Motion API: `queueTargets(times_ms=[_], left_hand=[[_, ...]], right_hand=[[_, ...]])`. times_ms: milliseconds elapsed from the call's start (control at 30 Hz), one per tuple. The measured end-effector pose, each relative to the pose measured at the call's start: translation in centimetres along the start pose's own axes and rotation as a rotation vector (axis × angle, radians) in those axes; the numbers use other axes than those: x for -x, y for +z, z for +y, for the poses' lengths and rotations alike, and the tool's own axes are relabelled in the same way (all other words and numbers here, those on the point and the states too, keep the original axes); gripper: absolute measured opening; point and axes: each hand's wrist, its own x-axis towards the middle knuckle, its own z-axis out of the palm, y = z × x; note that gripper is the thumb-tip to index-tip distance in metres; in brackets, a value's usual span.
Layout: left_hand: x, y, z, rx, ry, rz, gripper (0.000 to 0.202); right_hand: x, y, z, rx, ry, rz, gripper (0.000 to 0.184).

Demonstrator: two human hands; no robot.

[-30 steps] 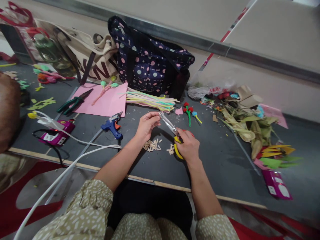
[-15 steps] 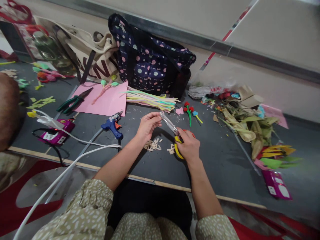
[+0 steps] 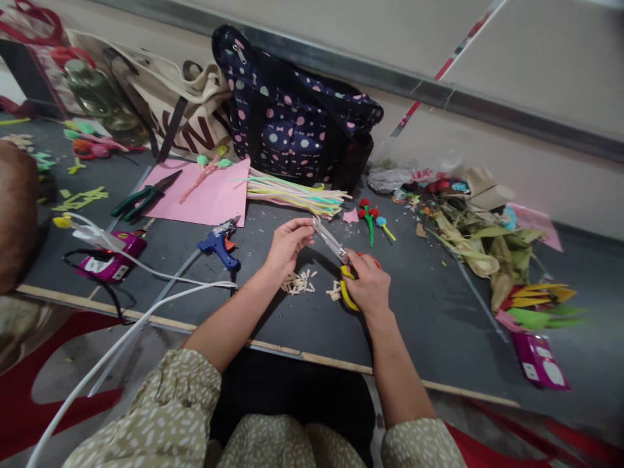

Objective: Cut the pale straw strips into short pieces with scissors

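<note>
My right hand [image 3: 369, 283] is closed round the yellow-and-red handles of a pair of scissors [image 3: 331, 240], whose blades point up and to the left. At the blade tips, the fingers of my left hand [image 3: 290, 246] are pinched together; what they hold is too small to make out. Below my hands, a pile of short pale cut pieces [image 3: 298, 283] lies on the dark table [image 3: 419, 312]. A smaller group of such pieces [image 3: 334, 290] sits beside the scissor handles. Behind my hands is a bundle of pale, yellow and green fuzzy stems [image 3: 292, 194].
To the left are a blue glue gun [image 3: 219, 246], green-handled pliers [image 3: 146, 196], a pink sheet [image 3: 209, 201] and a purple power strip [image 3: 113, 257] with cables. Bags [image 3: 297, 117] line the back. Dried husks [image 3: 487, 253] lie at right. Another person's arm [image 3: 17, 214] is at far left.
</note>
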Motion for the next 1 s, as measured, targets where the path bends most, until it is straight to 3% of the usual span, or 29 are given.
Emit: queueTargets(times_ms=[1000], left_hand=[[0.02, 0.0, -0.4, 0.044, 0.007, 0.043, 0.025]], right_hand=[[0.17, 0.23, -0.04, 0.049, 0.002, -0.006, 0.038]])
